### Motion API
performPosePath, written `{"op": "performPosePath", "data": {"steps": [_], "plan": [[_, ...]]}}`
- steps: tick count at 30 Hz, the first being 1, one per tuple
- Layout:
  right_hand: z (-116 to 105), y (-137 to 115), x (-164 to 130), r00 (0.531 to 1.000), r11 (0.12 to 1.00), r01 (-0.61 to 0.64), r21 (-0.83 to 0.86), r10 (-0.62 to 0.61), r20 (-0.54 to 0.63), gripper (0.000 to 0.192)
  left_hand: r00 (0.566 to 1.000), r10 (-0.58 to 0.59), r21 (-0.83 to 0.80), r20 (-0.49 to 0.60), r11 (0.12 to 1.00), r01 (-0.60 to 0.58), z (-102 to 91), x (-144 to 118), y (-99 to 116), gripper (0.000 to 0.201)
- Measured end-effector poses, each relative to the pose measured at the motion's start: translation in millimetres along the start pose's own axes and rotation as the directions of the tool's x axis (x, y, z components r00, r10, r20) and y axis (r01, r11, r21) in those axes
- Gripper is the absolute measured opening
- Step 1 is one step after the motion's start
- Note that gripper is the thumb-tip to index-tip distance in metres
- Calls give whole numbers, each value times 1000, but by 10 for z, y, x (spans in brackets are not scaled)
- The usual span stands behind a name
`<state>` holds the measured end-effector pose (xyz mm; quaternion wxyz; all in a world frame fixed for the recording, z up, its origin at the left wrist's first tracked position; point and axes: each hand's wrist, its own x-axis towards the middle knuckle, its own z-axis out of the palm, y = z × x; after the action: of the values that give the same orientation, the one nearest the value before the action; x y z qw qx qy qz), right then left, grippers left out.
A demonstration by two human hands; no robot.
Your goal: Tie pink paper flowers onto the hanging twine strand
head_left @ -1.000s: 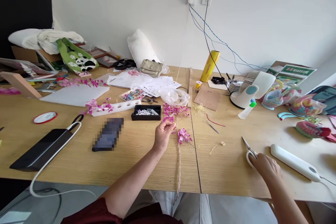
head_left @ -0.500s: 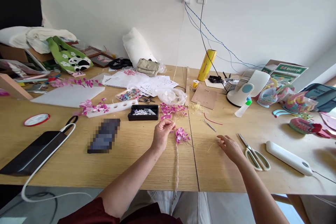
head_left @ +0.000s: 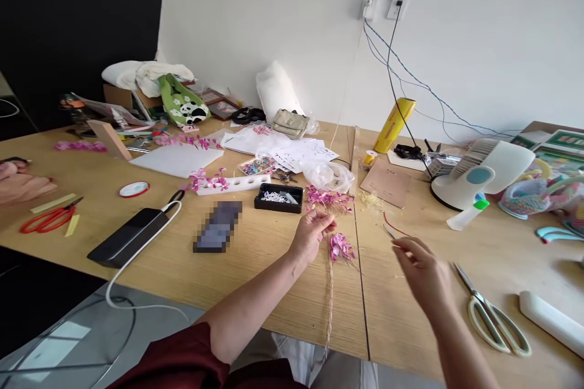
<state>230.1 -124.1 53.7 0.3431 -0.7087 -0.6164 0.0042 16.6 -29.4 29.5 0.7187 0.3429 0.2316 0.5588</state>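
Note:
My left hand (head_left: 314, 232) is closed in a pinch at the top of a pink flower strand (head_left: 341, 247). Below the petals, a pale twisted cord (head_left: 330, 298) runs down over the table's front edge. My right hand (head_left: 420, 264), slightly blurred, has its fingertips together on the near end of a slim silver metal tool (head_left: 389, 232); its exact kind is unclear. A thin red cord (head_left: 395, 223) lies just beyond that tool. More pink flowers (head_left: 326, 197) rest behind my left hand, near a small heap of pale fibres (head_left: 371, 200).
White-handled scissors (head_left: 495, 322) lie right of my right hand, with a white fan (head_left: 483, 173) behind. Left are a black tray (head_left: 278, 206), a pixelated dark object (head_left: 219, 228), a black box (head_left: 130, 237) with white cable, and red scissors (head_left: 50, 219). Another person's hand (head_left: 25, 185) rests far left.
The view has turned left, bringing in the red scissors and another person's hand. My right hand has moved from the pale thread to the silver tool. My left hand keeps its pinch.

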Motion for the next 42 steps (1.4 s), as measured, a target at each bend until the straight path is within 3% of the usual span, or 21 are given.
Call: {"op": "performPosePath", "data": {"steps": [2,4,8,13,19,24,29,32,34,39,42], "plan": [[154,-475,20,995,982,89,167,-95,32,22,1000,6,65,19,998,-7,30,-25,-7,21],[309,-774,59,995,958,91,273,-98,13,18,999,29,149,46,988,-35,47,-45,-9,20],[552,-977,135,997,887,-39,461,64,-39,16,993,57,253,105,964,-82,20,-46,-23,22],[778,-996,168,986,846,-151,511,164,20,20,979,127,329,161,928,-175,-72,-2,-109,21],[923,-877,216,964,616,-223,755,256,76,18,975,108,384,192,906,-176,-97,40,-154,20],[831,-861,245,946,426,-271,863,283,158,15,966,-44,350,255,935,-50,-54,31,-20,22],[725,-856,263,946,364,-298,882,235,222,14,929,-225,234,293,959,159,-48,-20,75,24],[705,-871,256,937,278,-331,902,210,279,15,915,-271,191,300,957,220,-47,-42,66,24],[707,-893,238,930,230,-357,905,184,320,16,928,-235,175,290,966,190,-38,-51,40,24],[746,-926,182,919,220,-382,898,190,345,17,978,2,291,210,955,-64,3,-55,-34,24],[772,-909,174,916,196,-375,906,226,330,18,980,21,355,198,930,-92,24,-50,-48,23]]}}
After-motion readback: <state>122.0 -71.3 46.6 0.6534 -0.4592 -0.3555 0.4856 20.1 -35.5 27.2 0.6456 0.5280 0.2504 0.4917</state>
